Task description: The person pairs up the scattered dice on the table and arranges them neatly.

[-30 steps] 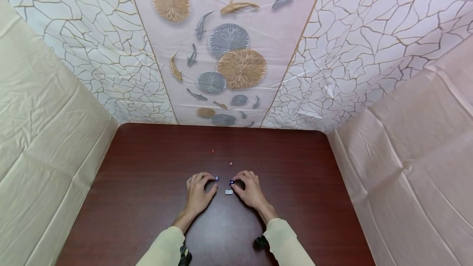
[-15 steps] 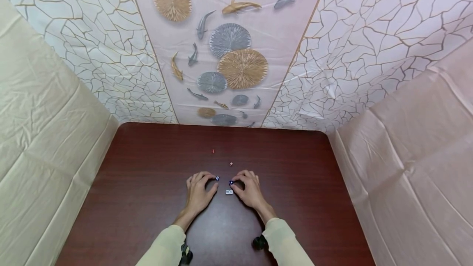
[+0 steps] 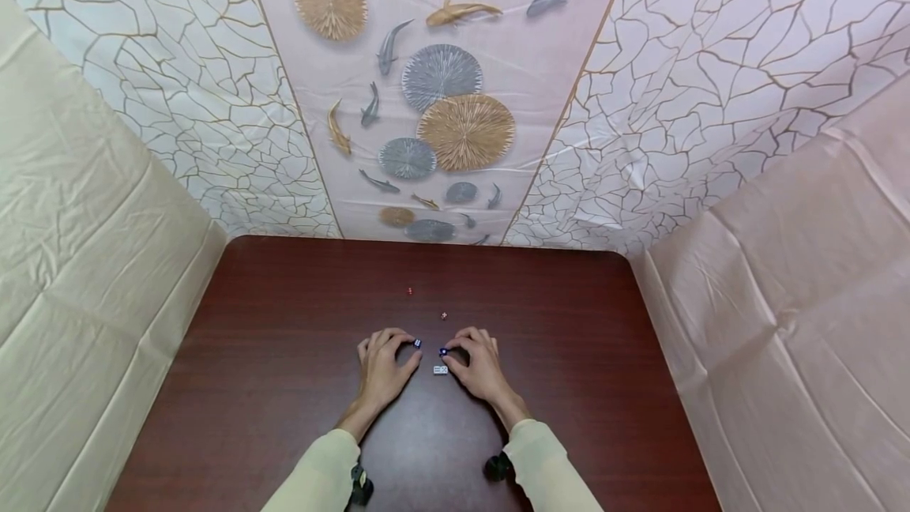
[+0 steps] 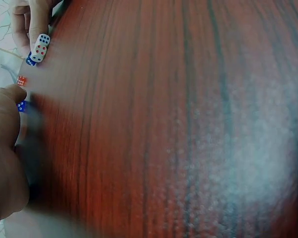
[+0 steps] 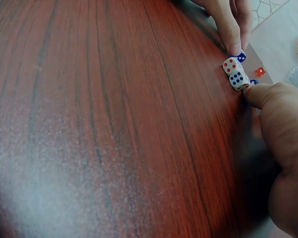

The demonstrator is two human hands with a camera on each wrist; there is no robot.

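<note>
Backdrop cloth (image 3: 464,133) printed with koi and round leaf shapes, flanked by gold crackle pattern, stands at the far edge of a reddish-brown wood-grain table (image 3: 270,354). We note a creased cream sheet (image 3: 85,259) on the left and a pinkish-beige sheet (image 3: 796,275) on the right.

We find both hands near the middle of the table, facing each other. At the left hand (image 3: 381,370), fingers curved, the forefinger tip meets the left blue die (image 3: 417,344) and the thumb tip lies just below it; whether the thumb bears on the die we cannot tell. The right hand (image 3: 479,366) pinches the right blue die (image 3: 444,352) between forefinger and thumb. We observe a gap between these two dice.

Just on the person's side of the right blue die, we record two white dice (image 3: 441,370) resting side by side, touching. From the right wrist, we read four red pips on one near face and six blue pips on the other.

Beyond the hands, we list two smaller red dice: the nearer one (image 3: 444,315) and the farther one (image 3: 410,291), well apart. We see pale sleeves (image 3: 317,468) on both forearms, with a dark device (image 3: 498,467) beneath the right cuff.
</note>
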